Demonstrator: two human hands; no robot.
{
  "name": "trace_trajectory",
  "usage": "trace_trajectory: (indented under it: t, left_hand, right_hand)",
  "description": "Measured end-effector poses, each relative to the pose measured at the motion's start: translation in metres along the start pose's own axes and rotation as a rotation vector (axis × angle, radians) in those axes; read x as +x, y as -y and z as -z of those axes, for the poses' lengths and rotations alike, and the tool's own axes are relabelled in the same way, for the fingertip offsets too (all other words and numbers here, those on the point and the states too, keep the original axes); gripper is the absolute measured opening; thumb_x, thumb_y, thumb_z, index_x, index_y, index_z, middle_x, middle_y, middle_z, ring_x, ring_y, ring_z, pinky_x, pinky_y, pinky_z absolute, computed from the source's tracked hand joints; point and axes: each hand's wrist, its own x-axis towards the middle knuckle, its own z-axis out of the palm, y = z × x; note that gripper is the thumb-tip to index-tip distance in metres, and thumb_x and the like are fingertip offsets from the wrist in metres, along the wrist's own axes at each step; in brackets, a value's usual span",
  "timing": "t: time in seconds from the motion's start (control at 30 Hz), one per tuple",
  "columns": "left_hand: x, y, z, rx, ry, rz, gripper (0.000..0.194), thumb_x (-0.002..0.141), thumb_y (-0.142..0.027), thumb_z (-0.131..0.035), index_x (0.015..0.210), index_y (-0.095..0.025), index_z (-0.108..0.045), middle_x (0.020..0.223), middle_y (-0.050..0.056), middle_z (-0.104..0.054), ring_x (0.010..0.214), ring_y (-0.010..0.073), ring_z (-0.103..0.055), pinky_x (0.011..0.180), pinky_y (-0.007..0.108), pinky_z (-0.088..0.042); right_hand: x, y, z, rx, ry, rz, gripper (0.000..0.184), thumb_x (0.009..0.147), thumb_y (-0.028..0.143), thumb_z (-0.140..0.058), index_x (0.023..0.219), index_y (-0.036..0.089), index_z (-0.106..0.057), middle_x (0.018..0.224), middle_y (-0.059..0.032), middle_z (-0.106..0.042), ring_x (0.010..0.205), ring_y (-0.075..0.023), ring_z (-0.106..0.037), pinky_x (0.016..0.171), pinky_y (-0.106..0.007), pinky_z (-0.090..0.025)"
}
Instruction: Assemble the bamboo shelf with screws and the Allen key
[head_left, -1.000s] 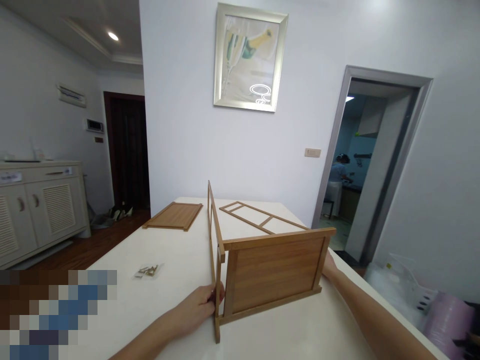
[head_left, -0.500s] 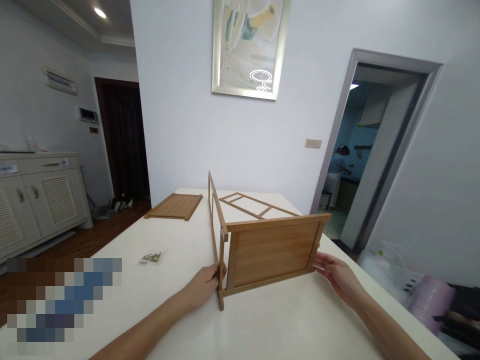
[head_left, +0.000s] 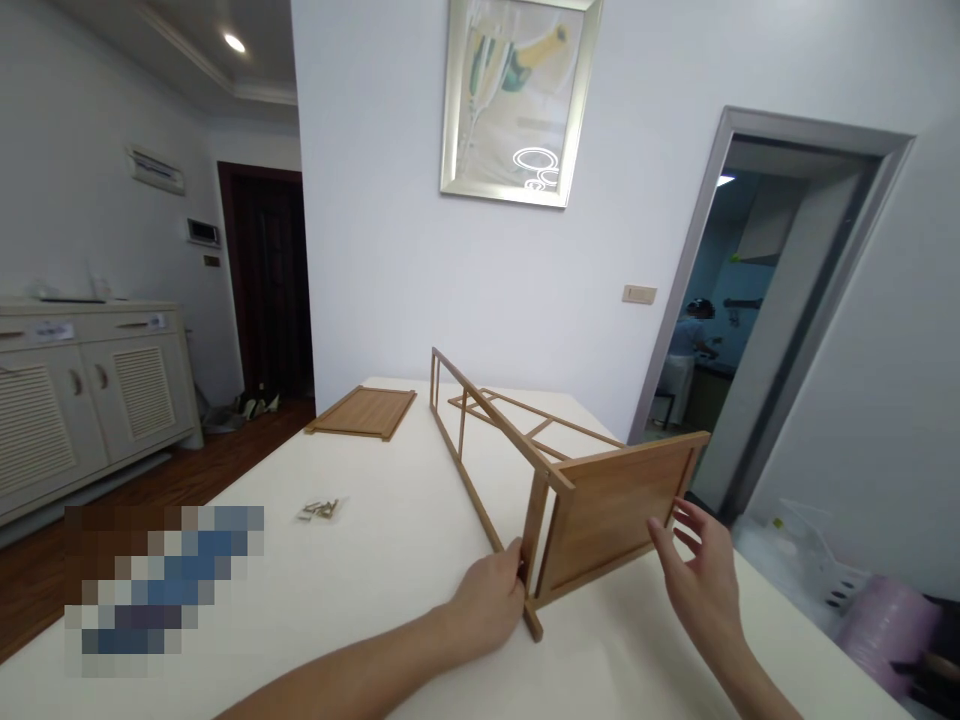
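My left hand (head_left: 487,600) is closed around the lower end of a wooden ladder-like side frame (head_left: 487,395), which stands on its long edge and runs away from me. Joined to its near end, a wooden panel (head_left: 619,515) stands upright on the table, angled off to the right. At the panel's right edge is my right hand (head_left: 701,565), its fingers apart, thumb over the front face and fingertips beside the edge. Whether those fingertips press on the wood, I cannot tell. A second ladder-like frame (head_left: 577,424) lies flat behind, partly hidden.
Another wooden panel (head_left: 364,412) lies flat at the far left of the white table (head_left: 390,540). A small clear bag of metal fittings (head_left: 322,510) lies nearer. Beyond the doorway on the right is a person (head_left: 684,345). A purple roll (head_left: 885,625) sits past the right edge.
The joined frame and panel have moved right and turned, so the frame's length shows more and the panel's face less. My left hand moved right with them; my right thumb now overlaps the panel's front.
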Motion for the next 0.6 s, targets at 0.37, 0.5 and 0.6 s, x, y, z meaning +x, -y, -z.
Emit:
trace_trajectory:
  t: [0.37,0.5,0.6]
  left_hand:
    - [-0.021,-0.052,-0.031,0.127,0.181,-0.078,0.033,0.081,-0.010,-0.041,0.112,-0.018,-0.046,0.092,0.009,-0.066,0.083,0.0222,-0.062,0.073,0.032,-0.045]
    - [-0.015,-0.016,0.017,0.154,0.041,0.068,0.026,0.076,-0.008,-0.044,0.099,-0.020,-0.050,0.074,0.001,-0.060,0.069,0.0164,-0.056,0.062,0.026,-0.038]
    - [-0.012,0.021,0.073,0.184,-0.100,0.217,0.012,0.077,-0.010,-0.045,0.082,-0.020,-0.049,0.064,-0.002,-0.053,0.063,0.0140,-0.051,0.057,0.024,-0.033]
  right_hand:
    - [-0.079,0.047,0.017,0.055,-0.069,0.328,0.057,0.089,0.050,-0.050,0.135,0.018,-0.043,0.131,-0.0178,-0.046,0.119,-0.0332,-0.047,0.096,-0.056,-0.040]
    - [-0.100,0.060,0.010,-0.070,-0.160,0.380,0.064,0.078,0.055,-0.066,0.122,0.012,-0.049,0.101,-0.0138,-0.055,0.089,-0.0268,-0.056,0.079,-0.045,-0.048]
    - [-0.107,0.068,0.000,-0.168,-0.124,0.375,0.052,0.081,0.056,-0.062,0.108,0.013,-0.051,0.083,-0.0066,-0.054,0.071,-0.0200,-0.055,0.065,-0.034,-0.048]
